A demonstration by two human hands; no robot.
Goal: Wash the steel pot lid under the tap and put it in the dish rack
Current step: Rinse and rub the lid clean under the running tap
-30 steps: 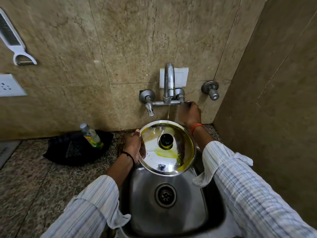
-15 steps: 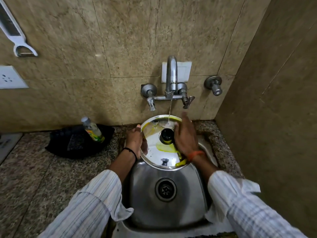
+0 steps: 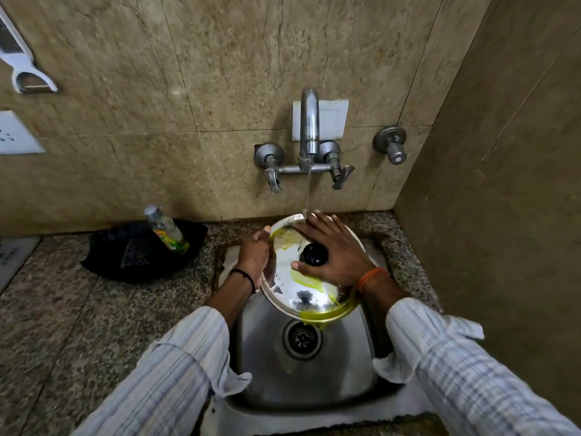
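The steel pot lid [image 3: 301, 294] with a black knob [image 3: 312, 255] is held tilted over the steel sink [image 3: 301, 382], smeared with yellow-green residue. My left hand [image 3: 254, 259] grips its left rim. My right hand [image 3: 333, 250] lies flat on the lid's top, fingers spread around the knob. A thin stream of water falls from the tap [image 3: 309, 127] onto the lid's far edge by my fingertips. No dish rack is in view.
A black tray [image 3: 125, 259] with a small bottle [image 3: 168, 231] sits on the granite counter [image 3: 94, 325] left of the sink. Tap handles [image 3: 341, 179] and a wall valve [image 3: 391, 146] are on the tiled wall. A side wall closes the right.
My right hand left the tap handle and came down onto the lid, now spread flat around the knob. Water runs onto the lid. The lid sits slightly lower.
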